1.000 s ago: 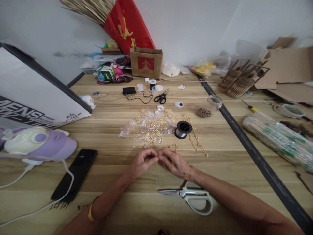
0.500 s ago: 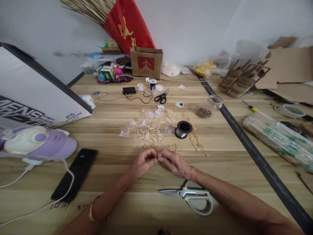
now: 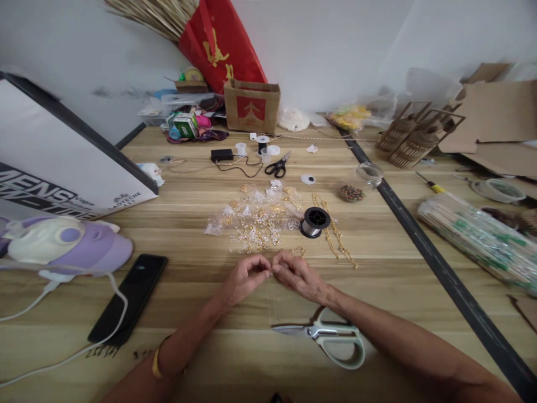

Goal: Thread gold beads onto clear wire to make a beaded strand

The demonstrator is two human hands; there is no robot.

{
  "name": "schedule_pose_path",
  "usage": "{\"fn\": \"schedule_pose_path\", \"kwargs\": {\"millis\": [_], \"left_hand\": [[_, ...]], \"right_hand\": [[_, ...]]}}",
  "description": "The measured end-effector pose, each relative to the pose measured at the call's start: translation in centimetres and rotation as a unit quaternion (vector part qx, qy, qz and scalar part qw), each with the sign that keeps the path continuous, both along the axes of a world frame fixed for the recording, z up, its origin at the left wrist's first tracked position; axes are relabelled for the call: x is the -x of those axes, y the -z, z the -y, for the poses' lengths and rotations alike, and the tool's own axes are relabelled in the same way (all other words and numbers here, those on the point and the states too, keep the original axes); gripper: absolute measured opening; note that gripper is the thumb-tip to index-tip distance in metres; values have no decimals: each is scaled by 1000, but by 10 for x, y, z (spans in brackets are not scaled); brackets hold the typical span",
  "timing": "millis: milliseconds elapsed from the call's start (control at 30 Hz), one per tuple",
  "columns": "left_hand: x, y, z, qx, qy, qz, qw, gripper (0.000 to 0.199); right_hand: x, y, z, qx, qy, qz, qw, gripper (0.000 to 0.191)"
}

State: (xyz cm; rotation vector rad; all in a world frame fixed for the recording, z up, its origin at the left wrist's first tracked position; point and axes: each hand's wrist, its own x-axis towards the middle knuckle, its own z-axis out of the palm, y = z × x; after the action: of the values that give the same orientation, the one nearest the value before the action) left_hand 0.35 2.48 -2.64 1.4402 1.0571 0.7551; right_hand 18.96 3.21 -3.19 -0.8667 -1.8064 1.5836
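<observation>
Our left hand (image 3: 245, 278) and right hand (image 3: 301, 278) pinch their fingertips closed on a tiny thing (image 3: 271, 273), too small to name. Shiny bits (image 3: 257, 236) lie just past our hands, near the black spool (image 3: 315, 218).

Spool (image 3: 314, 223) right of beads (image 3: 257, 238), left of chain (image 3: 335, 232).

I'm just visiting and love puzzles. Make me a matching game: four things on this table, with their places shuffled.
Things:
1. Phone
2. Gold chain
3. Black scissors
4. Pale scissors

Places:
A. Just right of the wire spool
B. Just below the right hand in the picture
C. Partly crossed by a white cable
D. Beyond the scattered small bits

Pairs: 1-C, 2-A, 3-D, 4-B
</observation>
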Motion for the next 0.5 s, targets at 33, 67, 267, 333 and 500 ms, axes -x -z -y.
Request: {"fn": "schedule_pose_path", "kwargs": {"millis": [33,67,267,333,500], "left_hand": [[0,0,0,1,1,-1,1000,13],[0,0,0,1,1,-1,1000,13],[0,3,0,3,-4,0,1000,13],[0,4,0,1,0,8,1000,12],[-1,5,1,8,0,21,1000,14]], "right_hand": [[0,0,0,-2,1,1,1000,27],[0,0,0,-6,1,3,1000,27],[-1,0,-1,-24,3,10,1000,25],[-1,-1,-1,-29,1,13,999,25],[-1,-4,-1,1,-17,-3,1000,28]]}}
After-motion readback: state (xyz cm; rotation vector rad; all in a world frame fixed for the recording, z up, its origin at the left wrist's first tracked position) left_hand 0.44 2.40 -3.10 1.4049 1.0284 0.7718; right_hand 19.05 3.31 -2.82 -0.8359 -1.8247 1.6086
